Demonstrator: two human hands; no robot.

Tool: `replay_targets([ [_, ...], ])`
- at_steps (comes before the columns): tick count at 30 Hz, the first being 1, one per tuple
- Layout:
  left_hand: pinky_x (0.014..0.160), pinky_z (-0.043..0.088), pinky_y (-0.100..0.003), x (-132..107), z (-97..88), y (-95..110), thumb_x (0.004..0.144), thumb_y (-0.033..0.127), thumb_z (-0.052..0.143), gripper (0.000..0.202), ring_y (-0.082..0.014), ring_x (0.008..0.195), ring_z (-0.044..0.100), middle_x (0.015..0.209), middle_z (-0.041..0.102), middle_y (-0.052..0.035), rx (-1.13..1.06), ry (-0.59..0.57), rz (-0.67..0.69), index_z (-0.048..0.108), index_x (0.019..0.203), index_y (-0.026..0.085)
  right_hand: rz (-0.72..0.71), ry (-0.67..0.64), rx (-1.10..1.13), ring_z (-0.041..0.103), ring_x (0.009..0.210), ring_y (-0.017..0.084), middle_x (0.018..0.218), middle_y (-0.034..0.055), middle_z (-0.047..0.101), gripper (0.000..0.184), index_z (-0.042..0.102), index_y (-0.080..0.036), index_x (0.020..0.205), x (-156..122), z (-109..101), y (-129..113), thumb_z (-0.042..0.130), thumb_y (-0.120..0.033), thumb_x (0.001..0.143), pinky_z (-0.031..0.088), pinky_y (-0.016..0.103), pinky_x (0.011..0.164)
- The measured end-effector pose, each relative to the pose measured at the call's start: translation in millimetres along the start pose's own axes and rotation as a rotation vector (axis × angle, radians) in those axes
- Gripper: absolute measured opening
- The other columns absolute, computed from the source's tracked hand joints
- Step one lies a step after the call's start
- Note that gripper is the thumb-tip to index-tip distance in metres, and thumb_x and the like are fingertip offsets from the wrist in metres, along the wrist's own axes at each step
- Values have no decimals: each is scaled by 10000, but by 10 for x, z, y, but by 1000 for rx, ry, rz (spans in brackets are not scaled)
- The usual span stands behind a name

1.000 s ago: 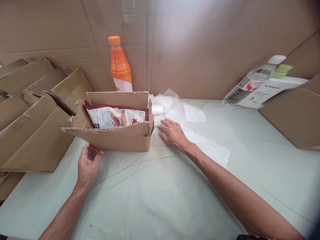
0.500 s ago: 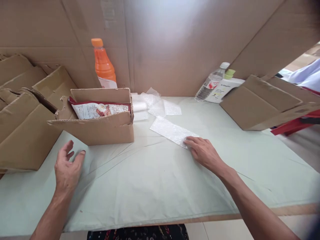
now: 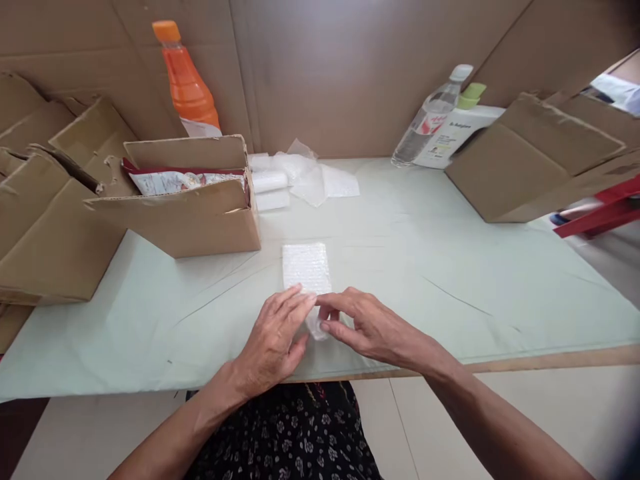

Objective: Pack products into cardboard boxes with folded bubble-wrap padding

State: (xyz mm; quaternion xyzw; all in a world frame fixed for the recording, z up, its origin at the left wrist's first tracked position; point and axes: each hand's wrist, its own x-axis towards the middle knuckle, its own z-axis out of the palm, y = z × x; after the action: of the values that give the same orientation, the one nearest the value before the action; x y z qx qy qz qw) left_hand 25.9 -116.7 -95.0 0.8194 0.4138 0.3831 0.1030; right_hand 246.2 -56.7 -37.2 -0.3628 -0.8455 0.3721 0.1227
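A strip of white bubble wrap (image 3: 306,267) lies lengthwise on the pale green cloth in front of me, close to the near table edge. My left hand (image 3: 275,337) rests over its left side with straight fingers lying flat. From the right, my right hand (image 3: 367,327) has its fingers bent round the near end of the wrap, thumb below and index above. That near end looks crumpled and partly raised between the two hands. Both hands cover the middle of the strip.
An open cardboard box (image 3: 200,223) holding a printed packet (image 3: 165,181) stands at left, beside more boxes (image 3: 45,233). Behind it are an orange bottle (image 3: 190,90) and plastic wrap pieces (image 3: 305,177). A clear bottle (image 3: 425,127), white bottle (image 3: 450,137) and tilted box (image 3: 520,167) are at right.
My left hand has come right from beside the boxes onto the bubble wrap. The wrap has been drawn nearer and turned lengthwise, my right hand moving with it. The view has tilted down.
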Motion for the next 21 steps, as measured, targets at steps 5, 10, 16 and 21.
replay_targets([
  [5, 761, 546, -274, 6, -20, -21, 923, 137, 597, 159, -152, 831, 682, 888, 736, -19, -207, 74, -415, 688, 1039, 198, 88, 151, 331, 728, 978, 204, 1071, 68, 774, 338, 703, -226, 1222, -114, 78, 138, 593, -434, 979, 592, 332, 813],
  [10, 715, 528, -261, -16, 20, -156, 907, 248, 630, 324, -139, 742, 631, 827, 693, 2, -146, 102, -671, 668, 1225, 196, -77, 615, -76, 718, 966, 198, 1053, 63, 767, 235, 676, -225, 1177, -213, 395, 259, 626, -193, 950, 573, 360, 858],
  [16, 837, 532, -359, 67, 150, -302, 903, 167, 583, 403, -193, 838, 647, 879, 708, -33, 125, 81, -494, 622, 1304, 190, -151, 565, -503, 647, 1159, 285, 1326, 154, 655, 293, 645, -225, 1234, -109, 635, 160, 591, -168, 952, 511, 440, 903],
  [21, 810, 540, -365, 56, 165, -342, 894, 143, 605, 455, -203, 835, 645, 885, 704, -30, 207, 83, -460, 586, 1344, 203, -148, 589, -612, 584, 1285, 308, 1426, 117, 610, 362, 635, -282, 1283, -82, 587, 102, 620, -182, 935, 427, 499, 1033],
])
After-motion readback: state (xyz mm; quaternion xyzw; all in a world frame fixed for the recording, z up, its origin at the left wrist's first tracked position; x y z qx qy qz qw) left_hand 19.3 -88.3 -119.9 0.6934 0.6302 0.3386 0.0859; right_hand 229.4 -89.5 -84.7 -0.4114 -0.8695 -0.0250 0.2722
